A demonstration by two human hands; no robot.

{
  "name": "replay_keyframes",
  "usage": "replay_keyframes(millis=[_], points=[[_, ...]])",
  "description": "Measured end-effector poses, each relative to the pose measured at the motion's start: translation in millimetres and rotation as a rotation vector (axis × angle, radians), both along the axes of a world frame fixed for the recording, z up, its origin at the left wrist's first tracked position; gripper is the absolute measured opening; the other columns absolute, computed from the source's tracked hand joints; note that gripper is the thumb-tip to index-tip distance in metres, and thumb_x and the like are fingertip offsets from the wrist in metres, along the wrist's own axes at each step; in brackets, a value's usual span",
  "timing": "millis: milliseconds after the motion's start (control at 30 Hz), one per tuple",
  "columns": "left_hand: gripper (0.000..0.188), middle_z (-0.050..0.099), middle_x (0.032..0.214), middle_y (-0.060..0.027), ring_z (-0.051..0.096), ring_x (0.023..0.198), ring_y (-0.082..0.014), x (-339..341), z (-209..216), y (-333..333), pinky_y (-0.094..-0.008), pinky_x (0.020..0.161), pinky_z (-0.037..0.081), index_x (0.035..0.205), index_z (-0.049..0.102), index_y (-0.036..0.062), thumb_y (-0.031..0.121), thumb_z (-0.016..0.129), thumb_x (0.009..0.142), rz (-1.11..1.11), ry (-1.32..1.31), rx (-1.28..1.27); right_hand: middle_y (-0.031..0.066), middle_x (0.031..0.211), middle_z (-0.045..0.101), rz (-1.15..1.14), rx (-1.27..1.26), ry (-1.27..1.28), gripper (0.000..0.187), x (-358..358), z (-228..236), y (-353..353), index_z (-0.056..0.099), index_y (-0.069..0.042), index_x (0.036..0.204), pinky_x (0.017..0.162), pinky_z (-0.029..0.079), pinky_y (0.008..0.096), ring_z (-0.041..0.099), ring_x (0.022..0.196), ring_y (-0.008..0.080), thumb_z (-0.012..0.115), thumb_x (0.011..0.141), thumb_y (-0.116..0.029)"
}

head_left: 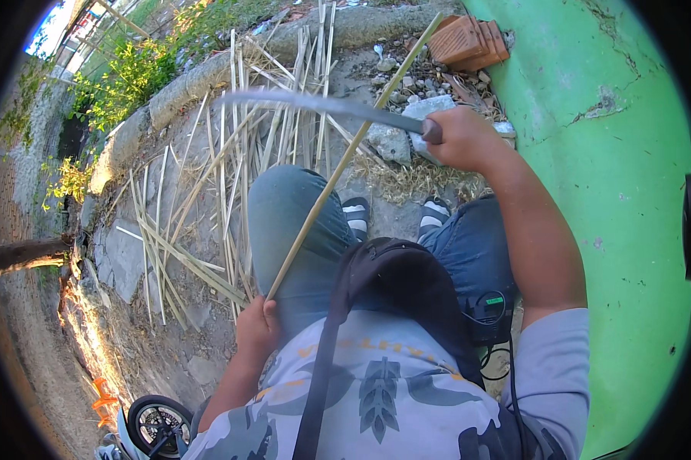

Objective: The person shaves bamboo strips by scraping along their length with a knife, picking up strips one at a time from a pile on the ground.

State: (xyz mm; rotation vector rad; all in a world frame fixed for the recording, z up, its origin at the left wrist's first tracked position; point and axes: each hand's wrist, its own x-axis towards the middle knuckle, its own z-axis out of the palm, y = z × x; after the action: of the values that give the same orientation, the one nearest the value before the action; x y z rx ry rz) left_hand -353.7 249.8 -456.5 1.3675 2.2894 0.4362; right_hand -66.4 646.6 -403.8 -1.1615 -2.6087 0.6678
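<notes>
My left hand (256, 330) is closed around the lower end of a long bamboo strip (322, 197), beside my left knee. From there the strip slants up and away to the right, past my knee toward the bricks. My right hand (462, 139) grips the dark handle of a machete (322, 104), its blade pointing left and roughly level across the view. Blade and strip cross near the handle end; whether they touch I cannot tell. Motion smears the blade's tip.
Many split bamboo strips (226, 180) lie scattered on the ground ahead and to the left. Concrete chunks (391, 143) and orange hollow bricks (468, 42) sit by the green wall (590, 192) at right. A motorbike wheel (160, 425) shows at lower left.
</notes>
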Motion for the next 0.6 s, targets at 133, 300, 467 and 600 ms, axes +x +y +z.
replay_keyframes(millis=[133, 300, 467, 600], points=[[0.052, 0.058, 0.070, -0.0263, 0.058, 0.071, -0.0510, 12.0, 11.8, 7.0, -0.0547, 0.061, 0.043, 0.083, 0.053, 0.0018, 0.048, 0.039, 0.103, -0.021, 0.013, 0.038, 0.0163, 0.082, 0.069, 0.023, 0.042, -0.083, 0.014, 23.0, 14.4, 25.7, 0.070, -0.008, 0.086, 0.073, 0.052, 0.0425, 0.066, 0.079, 0.0354, 0.068, 0.077, -0.018], [0.052, 0.058, 0.070, -0.0260, 0.058, 0.072, -0.0504, 37.1, 31.0, 10.0, -0.0543, 0.061, 0.043, 0.083, 0.054, 0.0016, 0.047, 0.038, 0.103, -0.047, 0.037, 0.001, 0.0180, 0.075, 0.066, -0.139, -0.042, 0.010, 0.013, 64.4, 5.3, 33.8, 0.067, -0.004, 0.081, 0.069, 0.050, 0.0433, 0.064, 0.072, 0.0361, 0.068, 0.075, -0.015], [0.052, 0.058, 0.071, -0.0261, 0.058, 0.072, -0.0503, 55.9, 37.8, 7.3, -0.0540, 0.060, 0.043, 0.083, 0.054, 0.0019, 0.048, 0.038, 0.103, -0.010, 0.003, -0.003, 0.0182, 0.080, 0.068, -0.010, 0.089, -0.029, 0.015, 57.7, 52.6, 9.2, 0.068, -0.007, 0.086, 0.071, 0.051, 0.0462, 0.065, 0.078, 0.0388, 0.068, 0.075, -0.018], [0.053, 0.055, 0.067, -0.0242, 0.057, 0.067, -0.0488, 62.1, 34.7, 23.5, -0.0509, 0.057, 0.042, 0.082, 0.052, 0.0014, 0.048, 0.039, 0.103, -0.041, 0.030, 0.068, 0.0177, 0.079, 0.068, -0.023, 0.114, -0.068, 0.014, 85.6, 46.1, 42.1, 0.069, -0.007, 0.087, 0.071, 0.051, 0.0435, 0.067, 0.077, 0.0349, 0.068, 0.076, -0.016]])
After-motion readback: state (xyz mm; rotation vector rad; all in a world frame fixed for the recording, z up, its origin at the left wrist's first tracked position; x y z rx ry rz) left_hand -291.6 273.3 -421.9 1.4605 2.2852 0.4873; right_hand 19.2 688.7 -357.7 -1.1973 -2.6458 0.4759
